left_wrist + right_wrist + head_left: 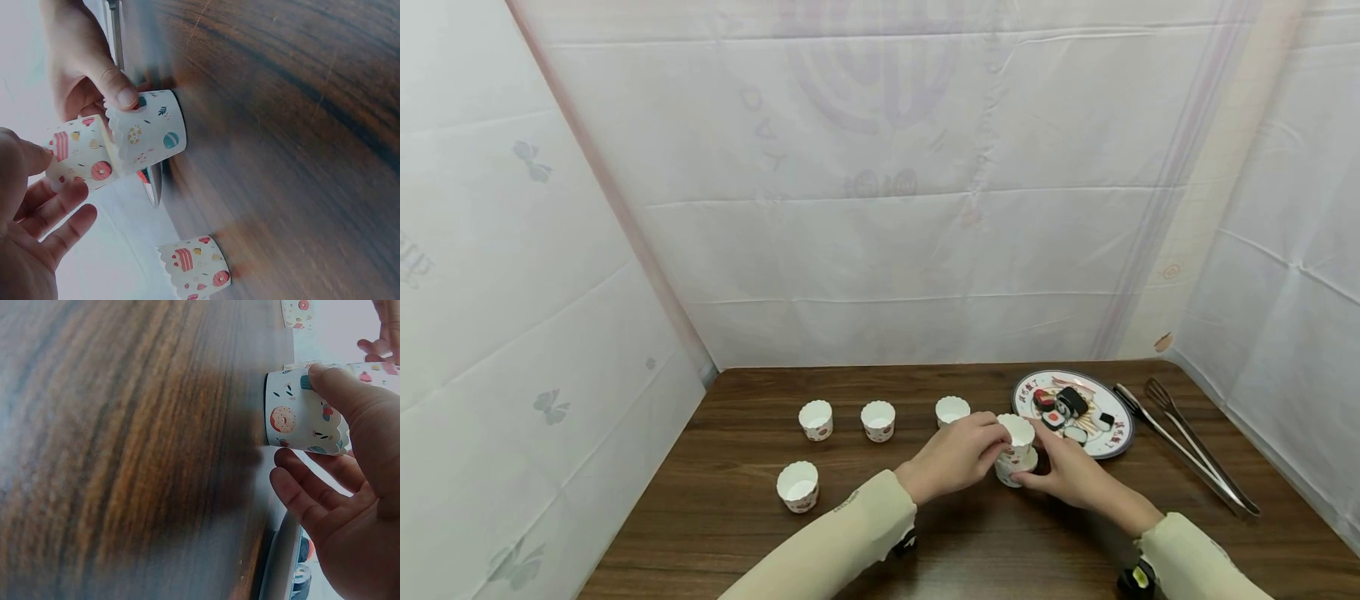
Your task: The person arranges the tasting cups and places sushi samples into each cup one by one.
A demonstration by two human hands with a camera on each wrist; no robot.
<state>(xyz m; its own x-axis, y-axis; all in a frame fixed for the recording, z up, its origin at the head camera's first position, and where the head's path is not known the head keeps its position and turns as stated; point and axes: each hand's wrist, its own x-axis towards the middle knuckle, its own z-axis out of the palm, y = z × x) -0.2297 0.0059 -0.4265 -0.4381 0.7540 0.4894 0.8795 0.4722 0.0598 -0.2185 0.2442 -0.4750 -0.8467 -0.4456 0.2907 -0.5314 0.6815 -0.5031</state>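
Two paper baking cups stand one over the other at the right of the table. My left hand (953, 457) pinches the upper cup (1017, 432) near its scalloped rim, other fingers spread beside it in the left wrist view. This cup's base sits at the mouth of the lower cup (150, 131), slightly tilted in the left wrist view. With thumb and fingers on either side, my right hand (1070, 472) grips the lower cup, which stands on the tabletop. Colourful cake and doughnut prints cover both white cups.
Single baking cups stand at the back left (816, 421), back middle (878, 422), behind my left hand (952, 409) and front left (798, 487). Beyond my right hand lies a plate (1123, 437) of sushi pieces (1072, 402), with metal tongs (1187, 450) to its right.
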